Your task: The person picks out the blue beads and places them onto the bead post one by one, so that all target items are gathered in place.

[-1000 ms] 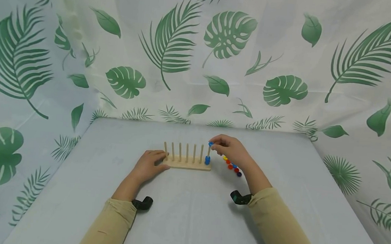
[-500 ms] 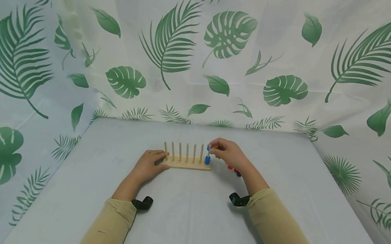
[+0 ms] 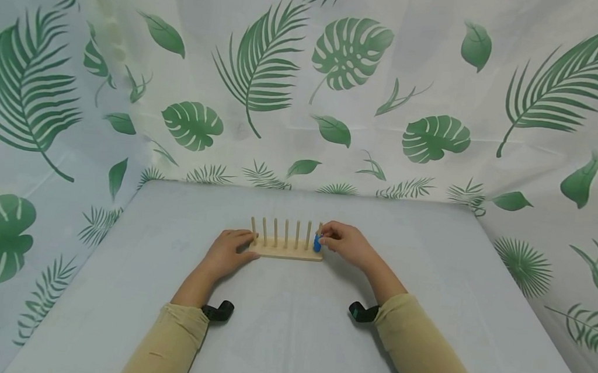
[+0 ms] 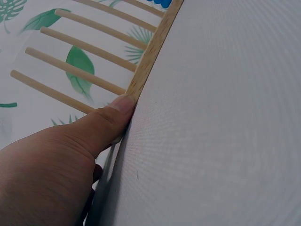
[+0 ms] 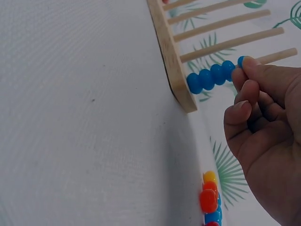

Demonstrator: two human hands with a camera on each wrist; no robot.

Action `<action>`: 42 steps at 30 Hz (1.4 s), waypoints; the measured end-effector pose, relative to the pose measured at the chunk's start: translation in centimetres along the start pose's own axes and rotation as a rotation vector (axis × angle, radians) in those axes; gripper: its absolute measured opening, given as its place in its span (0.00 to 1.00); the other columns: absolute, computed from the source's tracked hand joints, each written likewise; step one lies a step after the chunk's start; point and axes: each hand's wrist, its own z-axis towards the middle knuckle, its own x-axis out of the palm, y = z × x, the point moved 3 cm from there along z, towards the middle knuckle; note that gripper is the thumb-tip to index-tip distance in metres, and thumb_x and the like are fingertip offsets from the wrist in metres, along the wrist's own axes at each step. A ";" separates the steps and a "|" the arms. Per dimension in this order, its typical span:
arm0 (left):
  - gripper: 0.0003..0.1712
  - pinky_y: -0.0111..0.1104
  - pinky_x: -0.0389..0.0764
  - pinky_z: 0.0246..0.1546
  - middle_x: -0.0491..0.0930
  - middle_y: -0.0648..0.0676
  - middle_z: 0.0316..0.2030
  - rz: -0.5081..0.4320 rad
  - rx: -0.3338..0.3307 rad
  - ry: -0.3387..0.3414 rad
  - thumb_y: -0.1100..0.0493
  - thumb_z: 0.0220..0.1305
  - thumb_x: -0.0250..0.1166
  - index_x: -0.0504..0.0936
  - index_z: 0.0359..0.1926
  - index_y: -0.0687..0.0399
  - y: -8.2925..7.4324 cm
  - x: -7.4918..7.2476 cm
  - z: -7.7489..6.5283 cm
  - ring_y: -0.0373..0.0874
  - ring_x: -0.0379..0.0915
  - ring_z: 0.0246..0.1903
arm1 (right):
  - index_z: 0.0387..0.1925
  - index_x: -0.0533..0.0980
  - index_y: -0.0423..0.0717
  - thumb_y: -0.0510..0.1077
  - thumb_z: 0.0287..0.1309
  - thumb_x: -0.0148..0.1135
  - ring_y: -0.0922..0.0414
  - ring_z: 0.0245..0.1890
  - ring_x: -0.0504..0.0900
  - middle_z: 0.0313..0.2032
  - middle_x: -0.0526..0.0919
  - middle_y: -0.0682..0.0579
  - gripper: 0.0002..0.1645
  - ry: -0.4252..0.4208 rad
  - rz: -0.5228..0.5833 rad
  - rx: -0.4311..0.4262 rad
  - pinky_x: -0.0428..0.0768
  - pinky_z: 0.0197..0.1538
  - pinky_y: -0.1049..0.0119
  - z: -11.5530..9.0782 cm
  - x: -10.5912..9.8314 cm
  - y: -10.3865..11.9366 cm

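A wooden peg stand (image 3: 285,253) with a row of upright pegs sits mid-table. My left hand (image 3: 228,254) grips its left end; in the left wrist view the thumb (image 4: 123,104) presses on the front edge of the base. On the rightmost peg several blue beads (image 5: 212,76) are stacked against the base. My right hand (image 3: 349,243) pinches another blue bead (image 5: 241,61) between thumb and index finger. That bead is threaded on the same peg, just above the stack, and the bare peg tip (image 5: 282,55) sticks out past the fingertips. The remaining pegs carry no beads.
Loose beads in red, orange, yellow and blue (image 5: 209,201) lie on the table right of the stand, hidden behind the right hand in the head view. A white cloth covers the table (image 3: 287,338). Leaf-patterned sheeting (image 3: 285,92) hangs behind and at both sides.
My right hand has moved down with the blue bead, from the top of the rightmost peg to just above the stack. The left hand and the stand have stayed still.
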 end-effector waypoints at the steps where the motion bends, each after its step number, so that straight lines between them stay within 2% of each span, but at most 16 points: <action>1: 0.35 0.51 0.65 0.70 0.73 0.53 0.66 0.003 0.000 0.000 0.42 0.61 0.69 0.75 0.67 0.48 0.0 0.0 0.0 0.56 0.63 0.68 | 0.46 0.79 0.51 0.49 0.66 0.63 0.57 0.31 0.78 0.36 0.82 0.52 0.11 -0.003 0.002 0.003 0.78 0.33 0.64 0.0 0.0 0.0; 6: 0.34 0.49 0.65 0.71 0.73 0.52 0.66 0.021 0.007 -0.005 0.42 0.62 0.68 0.75 0.67 0.47 0.3 0.3 0.2 0.55 0.64 0.67 | 0.48 0.79 0.51 0.50 0.66 0.63 0.57 0.34 0.79 0.37 0.82 0.52 0.12 -0.003 -0.007 0.014 0.80 0.37 0.64 -0.2 0.2 -0.1; 12: 0.34 0.50 0.66 0.70 0.74 0.53 0.66 0.016 0.016 -0.018 0.43 0.62 0.69 0.75 0.66 0.48 0.4 0.4 0.2 0.56 0.64 0.67 | 0.50 0.80 0.52 0.49 0.66 0.63 0.57 0.34 0.79 0.38 0.82 0.53 0.13 0.006 -0.026 0.009 0.80 0.36 0.64 -0.3 0.2 -0.1; 20: 0.34 0.50 0.65 0.70 0.73 0.52 0.67 0.021 -0.002 -0.012 0.42 0.62 0.68 0.75 0.67 0.47 0.5 0.5 0.1 0.55 0.63 0.68 | 0.60 0.78 0.58 0.52 0.68 0.61 0.56 0.34 0.78 0.39 0.84 0.56 0.20 -0.005 -0.079 0.033 0.79 0.35 0.63 -0.9 -0.8 -1.0; 24: 0.34 0.50 0.65 0.70 0.73 0.53 0.66 0.027 0.005 -0.013 0.42 0.62 0.68 0.75 0.67 0.47 0.5 0.5 0.2 0.56 0.64 0.68 | 0.58 0.79 0.58 0.52 0.68 0.61 0.54 0.33 0.78 0.40 0.85 0.55 0.19 -0.037 -0.084 0.037 0.79 0.34 0.61 -1.6 -2.1 -1.4; 30: 0.35 0.50 0.65 0.70 0.73 0.53 0.67 0.037 0.007 -0.009 0.42 0.62 0.68 0.74 0.67 0.48 0.5 0.5 0.3 0.56 0.64 0.68 | 0.57 0.79 0.55 0.55 0.68 0.60 0.55 0.43 0.80 0.46 0.85 0.56 0.20 -0.102 -0.058 0.069 0.79 0.46 0.61 -2.7 -4.3 -2.3; 33: 0.35 0.51 0.65 0.70 0.73 0.53 0.67 0.025 0.001 -0.008 0.42 0.62 0.68 0.74 0.67 0.48 0.4 0.5 0.2 0.56 0.63 0.68 | 0.56 0.79 0.54 0.53 0.69 0.59 0.54 0.45 0.79 0.47 0.84 0.54 0.18 -0.124 -0.070 0.094 0.78 0.47 0.61 -3.1 -5.0 -3.1; 38: 0.35 0.51 0.65 0.71 0.73 0.53 0.67 0.019 -0.005 -0.006 0.42 0.62 0.68 0.74 0.67 0.47 0.3 0.4 0.1 0.56 0.63 0.68 | 0.54 0.80 0.54 0.53 0.69 0.59 0.51 0.45 0.77 0.48 0.84 0.52 0.17 -0.108 -0.102 0.146 0.78 0.45 0.61 -3.5 -6.0 -4.3; 42: 0.35 0.51 0.65 0.71 0.72 0.53 0.67 0.014 -0.009 -0.004 0.42 0.62 0.68 0.74 0.67 0.47 0.2 0.4 0.1 0.56 0.63 0.68 | 0.48 0.81 0.55 0.53 0.67 0.60 0.50 0.46 0.75 0.46 0.82 0.51 0.13 -0.086 -0.148 0.193 0.77 0.47 0.60 -3.9 -6.5 -5.4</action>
